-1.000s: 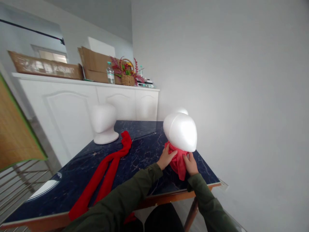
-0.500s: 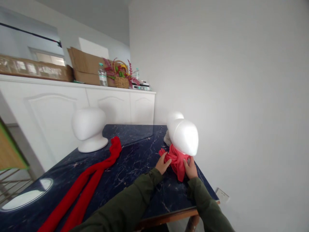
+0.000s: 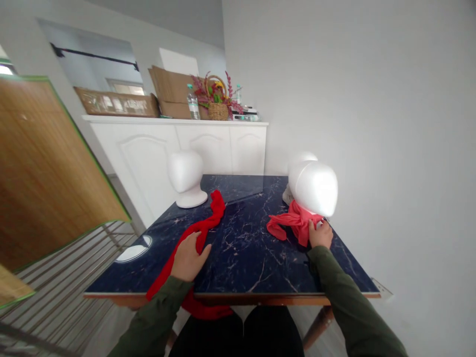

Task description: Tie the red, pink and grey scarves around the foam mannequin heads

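Left hand (image 3: 189, 258) has left the foam head (image 3: 314, 187) — now flat, fingers spread, on the long red scarf (image 3: 201, 233) | right hand (image 3: 320, 234) pinches the knotted pink scarf (image 3: 293, 225) under it, steadying it on the counter (image 3: 245, 248).

The left hand (image 3: 189, 257) lies flat on the long red scarf (image 3: 203, 229) across the dark marbled counter (image 3: 245, 248). The right hand (image 3: 320, 234) touches the pink-red scarf (image 3: 293, 225) wrapped below a white foam head (image 3: 314, 187).

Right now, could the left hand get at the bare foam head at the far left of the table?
Probably yes. The left hand rests on the long red scarf, and only open tabletop lies between it and the foam head, though that needs a long forward stretch.
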Tool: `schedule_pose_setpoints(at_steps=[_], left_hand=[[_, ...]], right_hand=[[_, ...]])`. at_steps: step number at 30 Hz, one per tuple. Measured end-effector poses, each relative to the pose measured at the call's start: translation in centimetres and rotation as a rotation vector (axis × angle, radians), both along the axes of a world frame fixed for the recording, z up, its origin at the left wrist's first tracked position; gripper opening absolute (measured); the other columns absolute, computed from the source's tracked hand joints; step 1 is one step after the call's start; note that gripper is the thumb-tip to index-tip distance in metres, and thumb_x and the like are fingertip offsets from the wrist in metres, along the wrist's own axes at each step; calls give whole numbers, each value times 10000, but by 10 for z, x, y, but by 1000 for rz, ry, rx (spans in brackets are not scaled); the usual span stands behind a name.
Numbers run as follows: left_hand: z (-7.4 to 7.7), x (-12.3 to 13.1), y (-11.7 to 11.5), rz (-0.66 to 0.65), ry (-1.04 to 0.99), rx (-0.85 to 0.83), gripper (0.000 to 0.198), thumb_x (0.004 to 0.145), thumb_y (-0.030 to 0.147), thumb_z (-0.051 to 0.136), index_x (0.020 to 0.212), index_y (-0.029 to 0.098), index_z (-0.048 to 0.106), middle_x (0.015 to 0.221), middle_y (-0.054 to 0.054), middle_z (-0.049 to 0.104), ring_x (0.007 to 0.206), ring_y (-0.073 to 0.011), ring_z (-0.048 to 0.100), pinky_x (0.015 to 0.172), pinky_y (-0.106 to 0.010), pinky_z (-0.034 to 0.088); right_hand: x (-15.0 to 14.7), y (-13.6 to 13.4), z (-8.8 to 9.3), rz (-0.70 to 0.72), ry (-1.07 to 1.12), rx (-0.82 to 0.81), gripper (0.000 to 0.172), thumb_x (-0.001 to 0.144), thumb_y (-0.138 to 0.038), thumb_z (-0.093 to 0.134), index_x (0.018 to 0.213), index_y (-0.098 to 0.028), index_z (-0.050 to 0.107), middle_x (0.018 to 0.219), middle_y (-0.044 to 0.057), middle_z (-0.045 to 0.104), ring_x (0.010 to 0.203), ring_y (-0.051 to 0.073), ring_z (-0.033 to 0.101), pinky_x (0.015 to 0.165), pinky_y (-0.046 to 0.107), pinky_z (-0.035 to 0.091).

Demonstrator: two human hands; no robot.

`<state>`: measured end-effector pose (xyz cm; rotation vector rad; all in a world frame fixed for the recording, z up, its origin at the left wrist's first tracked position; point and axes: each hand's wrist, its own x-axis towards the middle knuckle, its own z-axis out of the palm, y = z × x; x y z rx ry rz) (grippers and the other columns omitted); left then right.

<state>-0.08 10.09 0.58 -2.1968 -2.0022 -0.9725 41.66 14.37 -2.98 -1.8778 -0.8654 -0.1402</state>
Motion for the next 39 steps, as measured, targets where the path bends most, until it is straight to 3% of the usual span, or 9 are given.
schedule_pose_setpoints(at_steps=[7, 12, 17, 19, 24, 26, 28, 33, 39], left_hand=[[-6, -15, 13, 296, 242, -397, 953, 643, 654, 503, 1353, 57, 284, 1298, -287, 397, 1157, -420, 427, 902, -489, 346], [0, -34, 18, 206, 225, -382, 409, 794, 242, 393, 1109, 23, 537, 1012, -238, 603, 972, -351, 571, 812, -442, 420], [6, -39, -6, -10, 24, -219, 361, 819, 182, 331, 1089, 93, 553, 1057, -139, 616, 1017, -225, 571, 901, -335, 423], [7, -22, -30, -168, -127, -79, 383, 843, 251, 337, 1156, 112, 510, 1127, -114, 593, 1064, -208, 545, 945, -334, 409], [19, 44, -100, -571, -174, -104, 385, 809, 189, 408, 1179, 188, 511, 1191, -67, 572, 1106, -182, 518, 977, -332, 399], [28, 52, -115, -680, -169, -158, 421, 767, 192, 488, 1187, 211, 506, 1171, -51, 583, 1078, -181, 532, 960, -324, 413], [36, 41, -114, -708, -192, -172, 475, 731, 243, 562, 1201, 230, 492, 1145, -42, 592, 1027, -180, 553, 931, -312, 432], [29, -39, -31, -370, -207, -91, 415, 795, 388, 472, 1150, 180, 524, 1128, -77, 596, 1019, -202, 566, 918, -325, 438], [15, -112, 128, 133, -114, -133, 623, 713, 426, 540, 1185, 27, 459, 1227, -199, 526, 1155, -285, 483, 975, -349, 374]], right_hand=[[-11, -1, 6, 15, 80, -37, 570, 730, -465, 492, 1120, -51, 516, 1062, 236, 567, 1005, 338, 523, 877, 439, 366], [-7, -16, 9, 86, 169, -24, 649, 706, -509, 485, 1170, -55, 499, 1107, 227, 577, 982, 326, 556, 843, 420, 411], [-41, -58, 9, 133, 182, 95, 704, 717, -614, 410, 1120, -49, 523, 1115, 227, 565, 1026, 318, 529, 875, 413, 400], [-86, -80, 6, 335, 333, 96, 680, 723, -667, 379, 1056, -102, 555, 1022, 180, 610, 923, 281, 573, 785, 387, 447], [-220, -103, 18, 1312, 1237, -494, 734, 705, -762, 331, 921, -115, 605, 867, 142, 656, 815, 252, 626, 675, 376, 481], [-245, -93, 31, 1401, 1355, -515, 653, 687, -721, 436, 873, -118, 606, 839, 127, 663, 825, 246, 632, 705, 376, 482], [-246, -76, 42, 1257, 1283, -314, 521, 661, -638, 549, 820, -144, 593, 876, 111, 666, 864, 242, 628, 746, 373, 481], [-176, -51, 29, 647, 400, 272, 431, 729, -551, 491, 862, -154, 590, 1122, 139, 591, 1123, 257, 491, 1002, 412, 327], [-119, -60, -26, 567, 13, 17, 390, 742, -536, 472, 833, -193, 634, 1015, 114, 641, 1100, 288, 522, 1023, 452, 318]])
